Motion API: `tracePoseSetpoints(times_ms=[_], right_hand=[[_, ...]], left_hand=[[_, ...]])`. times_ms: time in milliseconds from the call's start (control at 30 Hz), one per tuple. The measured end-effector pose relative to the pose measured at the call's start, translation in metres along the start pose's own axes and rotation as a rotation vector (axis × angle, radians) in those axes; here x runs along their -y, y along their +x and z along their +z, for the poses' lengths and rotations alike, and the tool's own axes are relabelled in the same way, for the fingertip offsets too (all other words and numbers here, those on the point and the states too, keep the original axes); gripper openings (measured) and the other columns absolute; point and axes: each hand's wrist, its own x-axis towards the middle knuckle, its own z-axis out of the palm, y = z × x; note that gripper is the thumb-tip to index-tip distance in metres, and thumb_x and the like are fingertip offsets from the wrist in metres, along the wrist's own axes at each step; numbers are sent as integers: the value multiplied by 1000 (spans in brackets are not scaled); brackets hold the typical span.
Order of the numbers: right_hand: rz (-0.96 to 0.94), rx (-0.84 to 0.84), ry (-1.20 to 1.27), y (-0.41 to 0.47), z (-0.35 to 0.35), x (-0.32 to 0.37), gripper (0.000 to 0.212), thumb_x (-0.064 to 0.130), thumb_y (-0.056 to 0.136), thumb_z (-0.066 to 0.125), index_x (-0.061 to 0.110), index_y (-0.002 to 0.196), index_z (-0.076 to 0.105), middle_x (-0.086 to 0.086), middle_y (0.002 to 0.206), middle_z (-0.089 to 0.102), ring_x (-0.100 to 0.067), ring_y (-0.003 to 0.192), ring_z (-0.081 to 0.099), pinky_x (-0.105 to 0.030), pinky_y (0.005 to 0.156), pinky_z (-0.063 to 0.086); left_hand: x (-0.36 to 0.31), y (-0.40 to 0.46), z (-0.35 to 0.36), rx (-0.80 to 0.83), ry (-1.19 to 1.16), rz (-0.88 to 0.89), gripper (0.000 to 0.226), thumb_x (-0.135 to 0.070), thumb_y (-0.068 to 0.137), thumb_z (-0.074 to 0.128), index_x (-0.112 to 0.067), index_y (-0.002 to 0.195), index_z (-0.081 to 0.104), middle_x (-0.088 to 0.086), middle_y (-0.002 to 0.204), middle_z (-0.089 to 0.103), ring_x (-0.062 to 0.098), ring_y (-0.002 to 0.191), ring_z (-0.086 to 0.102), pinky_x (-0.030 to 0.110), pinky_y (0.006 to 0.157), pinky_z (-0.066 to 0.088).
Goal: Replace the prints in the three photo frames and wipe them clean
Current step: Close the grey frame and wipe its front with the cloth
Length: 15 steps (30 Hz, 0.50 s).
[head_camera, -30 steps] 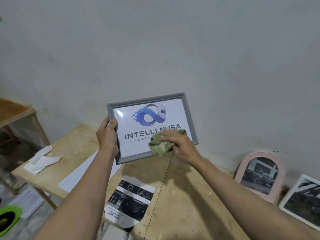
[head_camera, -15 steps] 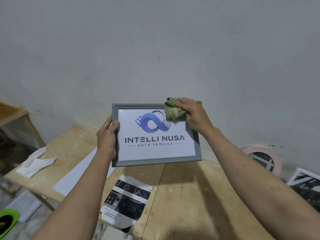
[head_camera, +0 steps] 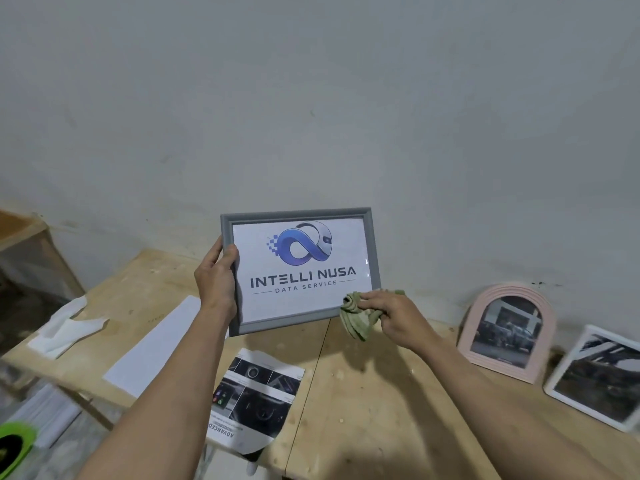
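Note:
A grey photo frame (head_camera: 298,214) with a logo print is held upright above the wooden table (head_camera: 374,393). My left hand (head_camera: 216,278) grips its left edge, thumb on the front. My right hand (head_camera: 391,315) holds a crumpled green cloth (head_camera: 356,318) against the frame's lower right corner. A pink arched frame (head_camera: 509,332) and a white frame (head_camera: 599,375), both with dark photos, lean against the wall at the right.
A dark printed sheet (head_camera: 256,396) lies at the table's front edge. A long white paper strip (head_camera: 156,344) and a crumpled white tissue (head_camera: 65,327) lie to the left. A wooden stand (head_camera: 24,237) is at far left; a green object (head_camera: 15,445) sits on the floor.
My right hand has swept the cloth from the frame's lower middle up to its top right corner, then down to the lower right corner. The frame has tilted slightly.

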Motion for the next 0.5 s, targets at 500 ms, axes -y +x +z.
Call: tracePoseSetpoints(times_ms=[500], right_hand=[[-105,-100,472,39,-4,132,69,-20,67,36,14,118,68,-5,121,64,-17,110,57,-24,94,49]], left_hand=[[15,-23,16,125,-3,-69,26,-16,95,60,-33,110,74,-4,96,76,18,83,67,36,78,58]])
